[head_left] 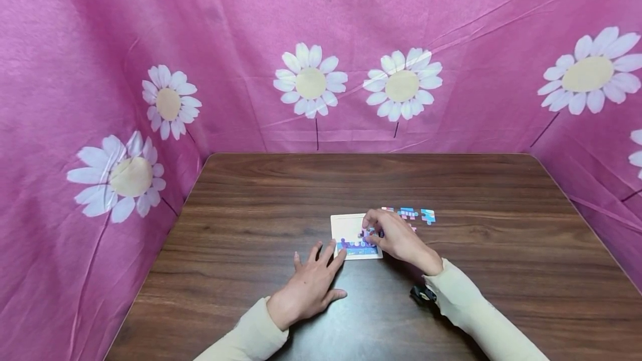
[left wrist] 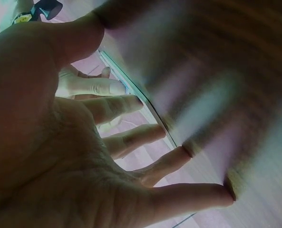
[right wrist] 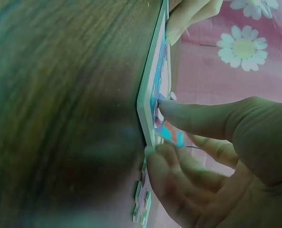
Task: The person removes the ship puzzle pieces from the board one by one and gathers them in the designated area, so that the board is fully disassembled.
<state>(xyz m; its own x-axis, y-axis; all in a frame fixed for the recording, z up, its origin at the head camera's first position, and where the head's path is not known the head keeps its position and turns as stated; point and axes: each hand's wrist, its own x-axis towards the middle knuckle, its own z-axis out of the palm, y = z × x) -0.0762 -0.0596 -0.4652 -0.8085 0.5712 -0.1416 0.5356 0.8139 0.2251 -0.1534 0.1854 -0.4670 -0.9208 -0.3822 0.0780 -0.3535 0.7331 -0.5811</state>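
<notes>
A small white jigsaw tray (head_left: 346, 222) lies on the wooden table, its lower part filled with blue and purple puzzle pieces. Over its right side my right hand (head_left: 396, 237) pinches a puzzle piece (right wrist: 171, 134) with cyan and orange print. In the right wrist view that piece tilts between thumb and fingers, close against the tray's surface; the fingers partly hide it. My left hand (head_left: 310, 286) is spread, its fingertips on the table and at the tray's lower left edge. The left wrist view shows those straight fingers (left wrist: 169, 161) along the tray's side.
Several loose puzzle pieces (head_left: 408, 213) lie just beyond the right hand, to the right of the tray; one piece (head_left: 428, 216) is set furthest right. A black device (head_left: 422, 294) hangs at the right wrist. Pink cloth (head_left: 241, 43) with daisies rises behind the table (head_left: 261, 194).
</notes>
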